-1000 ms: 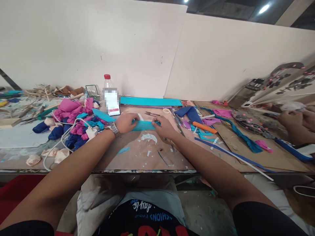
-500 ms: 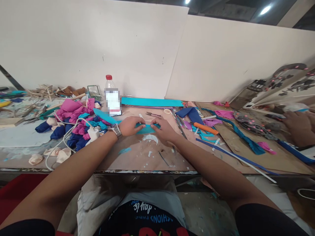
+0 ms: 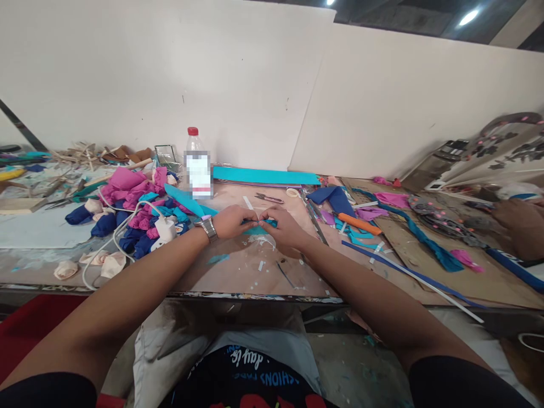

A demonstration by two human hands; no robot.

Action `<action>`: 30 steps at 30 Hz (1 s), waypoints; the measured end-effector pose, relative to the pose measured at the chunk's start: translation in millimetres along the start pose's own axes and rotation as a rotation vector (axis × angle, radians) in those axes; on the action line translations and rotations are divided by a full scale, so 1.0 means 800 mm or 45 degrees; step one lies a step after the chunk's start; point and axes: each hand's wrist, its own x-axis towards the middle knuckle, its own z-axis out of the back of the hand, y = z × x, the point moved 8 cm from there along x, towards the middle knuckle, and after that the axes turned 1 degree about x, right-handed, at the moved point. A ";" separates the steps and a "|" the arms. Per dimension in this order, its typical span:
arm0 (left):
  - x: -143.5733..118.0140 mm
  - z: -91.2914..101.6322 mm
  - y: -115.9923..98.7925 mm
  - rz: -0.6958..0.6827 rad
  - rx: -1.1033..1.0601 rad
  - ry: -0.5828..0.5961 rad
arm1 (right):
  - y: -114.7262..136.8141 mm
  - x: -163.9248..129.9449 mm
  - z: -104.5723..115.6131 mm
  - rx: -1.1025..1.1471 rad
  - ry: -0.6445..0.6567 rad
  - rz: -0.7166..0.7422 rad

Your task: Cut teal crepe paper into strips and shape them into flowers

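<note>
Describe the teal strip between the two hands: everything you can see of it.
The teal strip is a small, thin, flat piece, foam or felt by its look, in the same teal as the long sheet by the wall. It lies low over the brown worktable, in front of the bottle. The left hand covers its left end and the right hand its right end, fingertips almost meeting, so only a short stretch shows. Whether it is folded or rolled cannot be told.

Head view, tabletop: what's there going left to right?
Cream fabric rose → white charger → left hand → turquoise strip → right hand → orange-handled tool → magenta scrap → another person's hand.
</note>
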 end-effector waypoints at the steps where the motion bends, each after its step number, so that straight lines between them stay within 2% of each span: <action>1: 0.000 0.000 -0.001 0.001 -0.001 0.002 | 0.000 0.000 -0.001 -0.002 0.007 -0.005; 14: 0.000 0.003 0.007 0.062 0.074 0.003 | -0.007 0.002 -0.002 -0.028 0.050 -0.011; 24: -0.002 0.016 0.016 0.186 0.126 -0.060 | -0.023 0.003 0.013 -0.058 -0.067 -0.110; 30: -0.002 0.019 0.021 0.210 0.179 -0.073 | -0.028 0.002 0.012 -0.085 -0.056 -0.137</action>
